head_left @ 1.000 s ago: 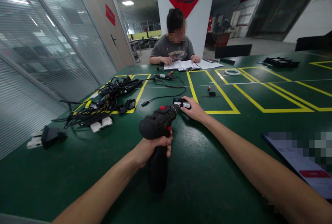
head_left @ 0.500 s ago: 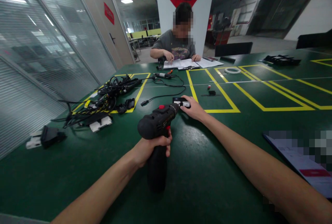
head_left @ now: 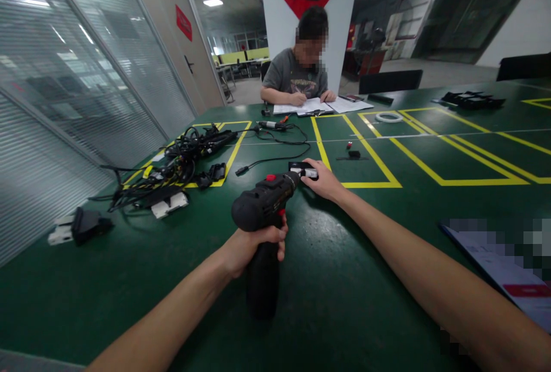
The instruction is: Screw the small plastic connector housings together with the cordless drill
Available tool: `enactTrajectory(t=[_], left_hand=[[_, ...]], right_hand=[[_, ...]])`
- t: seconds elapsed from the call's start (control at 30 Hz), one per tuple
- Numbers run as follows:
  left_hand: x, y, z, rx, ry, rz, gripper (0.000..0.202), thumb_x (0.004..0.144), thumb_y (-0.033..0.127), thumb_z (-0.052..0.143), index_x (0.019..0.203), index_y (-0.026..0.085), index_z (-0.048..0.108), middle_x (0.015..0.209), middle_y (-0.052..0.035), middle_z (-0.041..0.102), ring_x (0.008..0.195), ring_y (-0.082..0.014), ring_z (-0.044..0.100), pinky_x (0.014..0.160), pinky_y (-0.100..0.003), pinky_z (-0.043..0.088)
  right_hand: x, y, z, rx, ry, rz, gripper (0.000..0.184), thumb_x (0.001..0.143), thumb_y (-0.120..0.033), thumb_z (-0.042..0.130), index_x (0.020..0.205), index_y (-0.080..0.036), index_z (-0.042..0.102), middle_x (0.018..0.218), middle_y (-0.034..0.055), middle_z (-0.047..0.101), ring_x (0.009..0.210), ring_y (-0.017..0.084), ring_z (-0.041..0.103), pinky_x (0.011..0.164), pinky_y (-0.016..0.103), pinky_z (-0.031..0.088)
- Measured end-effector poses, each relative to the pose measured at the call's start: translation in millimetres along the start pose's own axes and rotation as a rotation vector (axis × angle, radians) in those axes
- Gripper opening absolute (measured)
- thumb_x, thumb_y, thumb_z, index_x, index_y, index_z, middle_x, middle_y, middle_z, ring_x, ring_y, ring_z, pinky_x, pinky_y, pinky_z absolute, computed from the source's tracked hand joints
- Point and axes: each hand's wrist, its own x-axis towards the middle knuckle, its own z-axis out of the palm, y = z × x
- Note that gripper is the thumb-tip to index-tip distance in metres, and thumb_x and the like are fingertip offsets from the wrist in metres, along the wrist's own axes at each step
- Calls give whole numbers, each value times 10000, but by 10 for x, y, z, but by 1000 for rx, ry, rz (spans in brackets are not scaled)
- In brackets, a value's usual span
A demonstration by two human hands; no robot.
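Across the counter, the seated co-worker [head_left: 297, 68] has leaned in, with both hands now drawn closer together on the papers [head_left: 301, 108]. Nearest the camera, the left hand [head_left: 253, 248] grips a black cordless drill [head_left: 262, 211] by its handle, with the base of the handle resting on or just above the green counter [head_left: 344, 286]. Its fingers [head_left: 275, 240] wrap closed around the top of the grip, under the drill's body. The drill's front end points at a small black-and-white part [head_left: 303, 171], which lies just past the right hand [head_left: 323, 182]. The right fingers [head_left: 309, 179] lie against that part, but it is hard to tell whether they pinch it. A blurred sheet on a dark board [head_left: 495, 263] lies off to the right. To the left sit black connectors [head_left: 81, 227] and a tangled cable bundle [head_left: 181, 168]. Farther off, a thin black cable [head_left: 275, 157] trails across yellow tape lines [head_left: 318, 136], and a white coil [head_left: 388, 117] lies beyond.
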Motion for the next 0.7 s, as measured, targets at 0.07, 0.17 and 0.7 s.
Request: enactTrajectory(t=[0.07,0.17,0.7], left_hand=[[1,-5,-5,2,4,0,279,678,221,690,914,147,562,741,29,578,504,-95,594,558,-250,442],[-2,-9,-6,12,-5,-5,262,683,224,689,895,152,554,718,35,566,507,-96,595,556,-246,442],[-16,16,18,29,21,-6,273,682,230,692,909,145,564,747,24,580,512,-95,596,564,-249,451]], right_hand=[[1,4,2,0,-6,0,520,832,-310,630,1332,-189,555,1235,132,565,1153,293,589,1042,449,464],[2,9,2,7,-8,-7,526,827,-303,630,1333,-179,558,1233,135,566,1157,293,586,1046,448,461],[3,-4,-5,0,-2,0,517,828,-299,642,1328,-191,570,1195,118,576,1115,272,593,1042,430,459]])
